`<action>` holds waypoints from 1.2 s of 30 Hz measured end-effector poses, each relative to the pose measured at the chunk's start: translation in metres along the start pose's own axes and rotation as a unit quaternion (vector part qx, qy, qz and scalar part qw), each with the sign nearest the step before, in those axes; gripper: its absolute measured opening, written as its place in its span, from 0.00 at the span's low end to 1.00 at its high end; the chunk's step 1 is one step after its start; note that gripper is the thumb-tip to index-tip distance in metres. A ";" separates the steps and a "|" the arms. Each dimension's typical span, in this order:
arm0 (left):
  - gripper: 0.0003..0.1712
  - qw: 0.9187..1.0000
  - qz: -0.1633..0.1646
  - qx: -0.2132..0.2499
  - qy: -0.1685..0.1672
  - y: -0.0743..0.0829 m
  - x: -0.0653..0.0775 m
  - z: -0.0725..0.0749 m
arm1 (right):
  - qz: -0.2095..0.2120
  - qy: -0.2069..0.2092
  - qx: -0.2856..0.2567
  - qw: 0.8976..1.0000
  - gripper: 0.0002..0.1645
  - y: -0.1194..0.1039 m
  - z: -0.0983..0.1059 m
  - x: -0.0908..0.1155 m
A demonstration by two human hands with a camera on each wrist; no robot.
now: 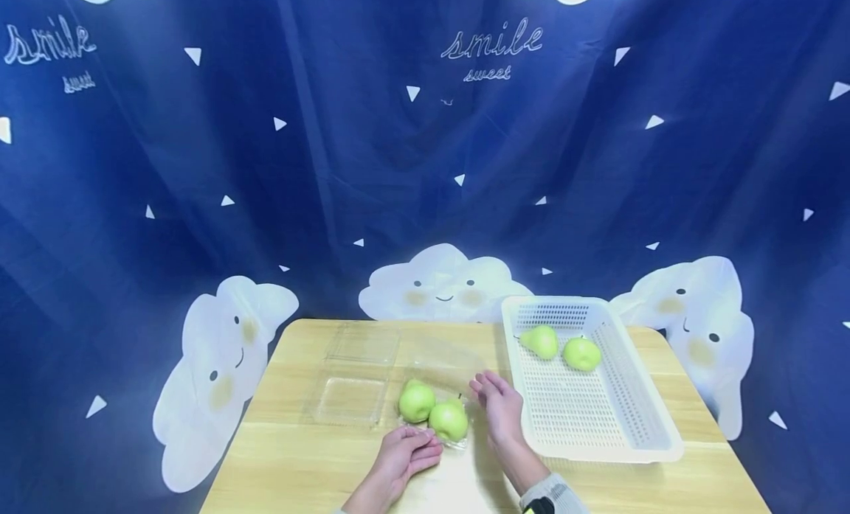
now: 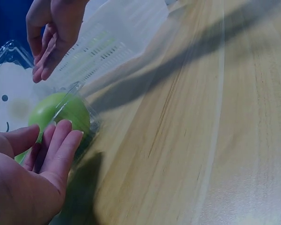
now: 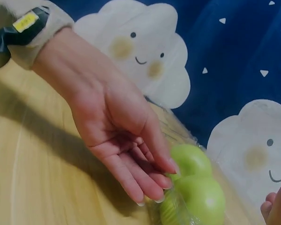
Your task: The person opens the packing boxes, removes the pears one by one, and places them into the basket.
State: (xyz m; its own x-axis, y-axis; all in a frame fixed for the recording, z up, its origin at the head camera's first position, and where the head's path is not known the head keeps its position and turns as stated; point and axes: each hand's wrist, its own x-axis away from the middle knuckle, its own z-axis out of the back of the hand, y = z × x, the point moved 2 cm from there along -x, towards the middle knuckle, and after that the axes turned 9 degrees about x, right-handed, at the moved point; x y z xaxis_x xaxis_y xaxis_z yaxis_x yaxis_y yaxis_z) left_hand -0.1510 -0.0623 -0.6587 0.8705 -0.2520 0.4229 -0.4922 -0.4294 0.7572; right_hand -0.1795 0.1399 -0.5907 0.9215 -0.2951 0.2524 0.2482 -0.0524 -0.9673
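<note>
Two round green fruits [image 1: 433,411], looking like apples or pears, sit side by side in a clear plastic box [image 1: 454,445] with its lid [image 1: 441,355] raised at the back. At the box's front edge is my left hand [image 1: 405,459], thumb and fingers close around the rim with a gap between them. My right hand [image 1: 501,411] hovers at the box's right side, fingers loosely extended. In the right wrist view its fingertips [image 3: 152,190] overlap the plastic beside the fruit.
A white perforated basket [image 1: 584,425] at the right holds a green pear [image 1: 541,342] and a rounder green fruit [image 1: 581,354]. Another open clear plastic box [image 1: 352,400] lies on the left of the wooden table [image 1: 285,455]. Behind hangs a blue curtain [image 1: 372,167] with cloud prints.
</note>
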 end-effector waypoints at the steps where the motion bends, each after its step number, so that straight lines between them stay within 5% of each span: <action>1: 0.10 1.000 0.001 0.002 -0.001 -0.001 0.000 0.000 | 0.003 0.007 0.011 1.000 0.30 0.000 -0.001 -0.001; 17: 0.10 1.000 0.003 -0.007 -0.004 0.000 0.003 -0.003 | 0.074 0.044 0.177 0.980 0.34 0.005 -0.007 -0.010; 36: 0.20 1.000 0.004 -0.002 -0.029 -0.005 0.001 0.002 | 0.067 0.009 0.184 0.981 0.37 0.020 -0.009 -0.022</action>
State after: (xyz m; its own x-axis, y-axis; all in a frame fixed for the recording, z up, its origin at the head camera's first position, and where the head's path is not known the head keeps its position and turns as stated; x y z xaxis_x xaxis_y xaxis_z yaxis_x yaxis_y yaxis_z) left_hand -0.1479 -0.0616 -0.6631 0.8645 -0.3057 0.3990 -0.4987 -0.4235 0.7562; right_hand -0.1971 0.1366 -0.6160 0.9486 -0.2931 0.1195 0.2191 0.3355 -0.9162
